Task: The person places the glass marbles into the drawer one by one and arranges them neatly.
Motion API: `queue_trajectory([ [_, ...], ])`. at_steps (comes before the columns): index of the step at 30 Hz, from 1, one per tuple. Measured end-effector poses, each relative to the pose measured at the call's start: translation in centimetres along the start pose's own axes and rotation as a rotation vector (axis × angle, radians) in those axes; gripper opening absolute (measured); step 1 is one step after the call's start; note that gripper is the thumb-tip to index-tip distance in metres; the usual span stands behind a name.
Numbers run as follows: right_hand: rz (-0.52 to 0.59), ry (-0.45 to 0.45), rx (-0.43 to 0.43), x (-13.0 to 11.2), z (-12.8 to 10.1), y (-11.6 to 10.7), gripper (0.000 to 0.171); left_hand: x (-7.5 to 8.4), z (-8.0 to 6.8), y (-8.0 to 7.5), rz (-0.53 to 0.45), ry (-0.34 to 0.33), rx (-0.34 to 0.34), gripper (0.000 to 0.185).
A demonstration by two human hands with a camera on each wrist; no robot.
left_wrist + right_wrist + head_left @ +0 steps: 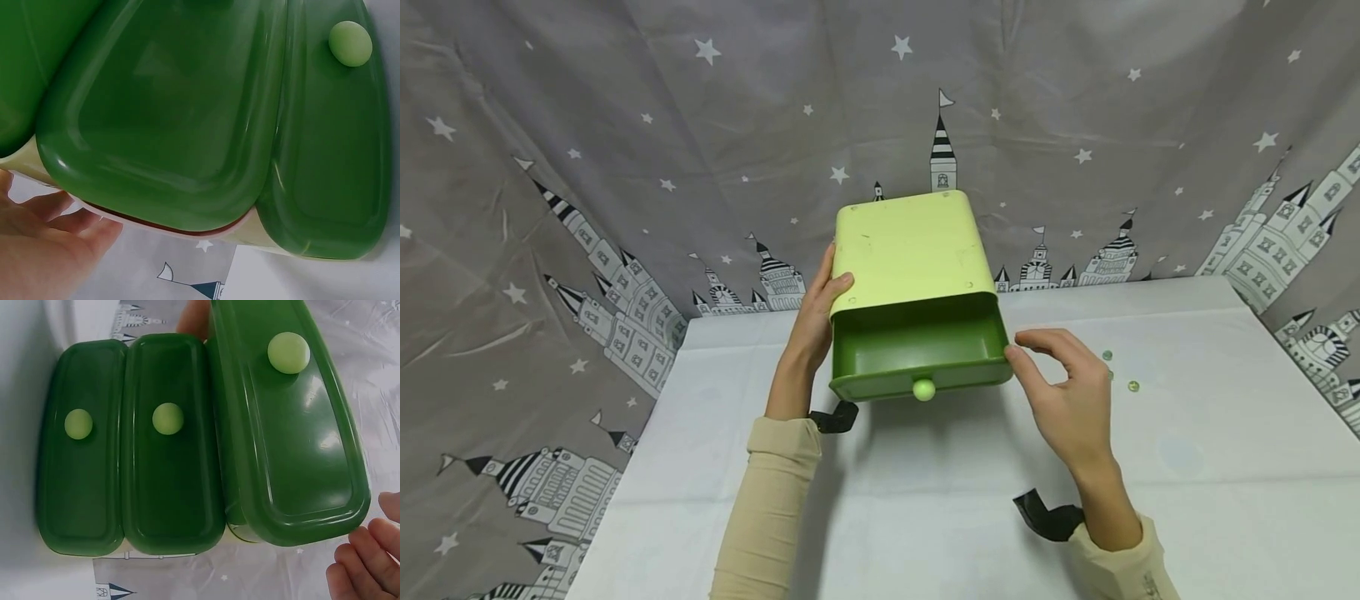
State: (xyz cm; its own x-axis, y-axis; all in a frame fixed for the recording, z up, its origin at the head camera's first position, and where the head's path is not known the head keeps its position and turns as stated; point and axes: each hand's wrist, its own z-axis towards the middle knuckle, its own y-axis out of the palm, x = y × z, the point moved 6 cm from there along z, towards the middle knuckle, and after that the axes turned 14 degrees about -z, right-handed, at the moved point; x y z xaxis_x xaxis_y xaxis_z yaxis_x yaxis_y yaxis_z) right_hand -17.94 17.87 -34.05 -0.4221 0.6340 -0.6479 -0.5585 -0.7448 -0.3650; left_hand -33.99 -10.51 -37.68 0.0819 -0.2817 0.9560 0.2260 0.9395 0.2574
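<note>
A pale green cabinet (910, 250) stands on the white table (925, 517). Its top dark green drawer (917, 346) is pulled out and looks empty, with a round pale knob (923, 389) on its front. My left hand (827, 300) lies flat against the cabinet's left side, thumb on the top edge. My right hand (1018, 346) touches the drawer's right front corner with thumb and forefinger, fingers relaxed. The right wrist view shows the pulled-out drawer front (294, 431) beside two closed drawers (172, 450), with my fingertips (362, 562) just off its corner. In the left wrist view, the drawer (162, 112) fills the frame above my palm (56, 231).
Two small green glass beads (1133, 386) lie on the table right of my right hand. A grey cloth backdrop (625, 125) printed with stars and castles hangs behind and to both sides. Black straps (1048, 517) hang at my wrists.
</note>
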Motion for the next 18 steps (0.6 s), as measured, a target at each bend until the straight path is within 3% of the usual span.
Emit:
queue_trajectory([
  [11, -0.037, -0.008, 0.042, 1.1, 0.2, -0.7, 0.013, -0.1, -0.1, 0.3, -0.024, -0.003, -0.003, 0.072],
  [18, -0.025, 0.096, 0.018, 3.8, 0.7, -0.5, 0.011, -0.1, -0.1, 0.2, -0.027, -0.007, 0.013, 0.073],
])
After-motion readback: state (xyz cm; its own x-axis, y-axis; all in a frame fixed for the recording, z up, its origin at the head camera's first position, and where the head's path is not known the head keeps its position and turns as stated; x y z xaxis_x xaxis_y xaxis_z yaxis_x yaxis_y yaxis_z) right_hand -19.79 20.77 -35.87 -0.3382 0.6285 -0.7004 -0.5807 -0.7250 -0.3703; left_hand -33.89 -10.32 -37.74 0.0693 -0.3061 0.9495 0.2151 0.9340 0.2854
